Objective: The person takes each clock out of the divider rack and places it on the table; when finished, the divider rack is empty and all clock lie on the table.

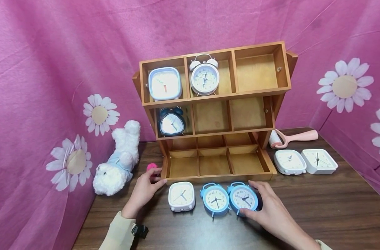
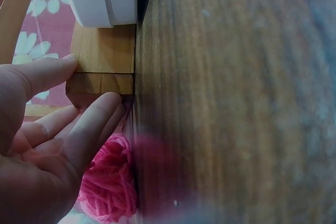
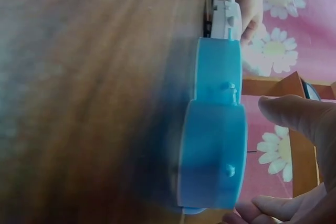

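My left hand (image 1: 147, 187) rests at the front left corner of a three-tier wooden shelf (image 1: 220, 178). In the left wrist view its thumb and fairly straight fingers (image 2: 95, 121) lie about that corner. My right hand (image 1: 269, 208) spans the right-hand blue alarm clock (image 1: 244, 199), thumb over its lower edge, fingers by its upper right. The right wrist view shows this thumb (image 3: 294, 113) standing off from the clock, fingers close to its side. Touching it on the left is a second blue alarm clock (image 1: 215, 200), then a white square clock (image 1: 182, 196).
On the shelf stand a square clock (image 1: 165, 84), a white twin-bell clock (image 1: 204, 78) and a black clock (image 1: 172, 123). Two white clocks (image 1: 289, 161) and a pink-handled lint roller (image 1: 302, 136) lie at right. A white plush toy (image 1: 118, 163) and pink yarn (image 2: 111, 184) are at left.
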Motion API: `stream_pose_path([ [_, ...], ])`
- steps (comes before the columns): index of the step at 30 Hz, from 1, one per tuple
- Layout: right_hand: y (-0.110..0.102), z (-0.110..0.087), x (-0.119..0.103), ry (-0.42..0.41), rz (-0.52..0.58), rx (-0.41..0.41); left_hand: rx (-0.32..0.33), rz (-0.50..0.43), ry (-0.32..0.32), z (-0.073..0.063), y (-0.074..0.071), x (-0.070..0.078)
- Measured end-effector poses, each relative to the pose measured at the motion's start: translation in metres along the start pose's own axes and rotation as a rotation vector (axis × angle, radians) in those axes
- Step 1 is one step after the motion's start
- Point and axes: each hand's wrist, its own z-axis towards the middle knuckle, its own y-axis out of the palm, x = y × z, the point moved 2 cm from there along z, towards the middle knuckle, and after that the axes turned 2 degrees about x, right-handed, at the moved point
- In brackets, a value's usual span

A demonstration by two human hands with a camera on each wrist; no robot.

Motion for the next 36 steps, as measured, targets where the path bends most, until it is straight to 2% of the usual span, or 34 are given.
stream_pose_path([
  [7, -0.002, 0.004, -0.011, -0.075, 0.013, 0.088, 0.0, 0.008, -0.002, 0.001, 0.0, 0.0],
  [12, -0.002, 0.01, -0.023, -0.138, 0.075, 0.156, 0.002, 0.009, -0.002, 0.001, -0.001, 0.002],
  [16, -0.001, 0.016, -0.035, -0.165, 0.115, 0.176, 0.003, 0.008, -0.01, 0.0, -0.001, 0.001],
  [27, 0.006, 0.033, -0.065, -0.209, 0.197, 0.168, 0.004, -0.007, -0.009, 0.0, 0.001, 0.001],
  [36, 0.009, 0.047, -0.082, -0.174, 0.265, 0.1, 0.004, -0.001, -0.016, 0.0, -0.001, 0.003],
])
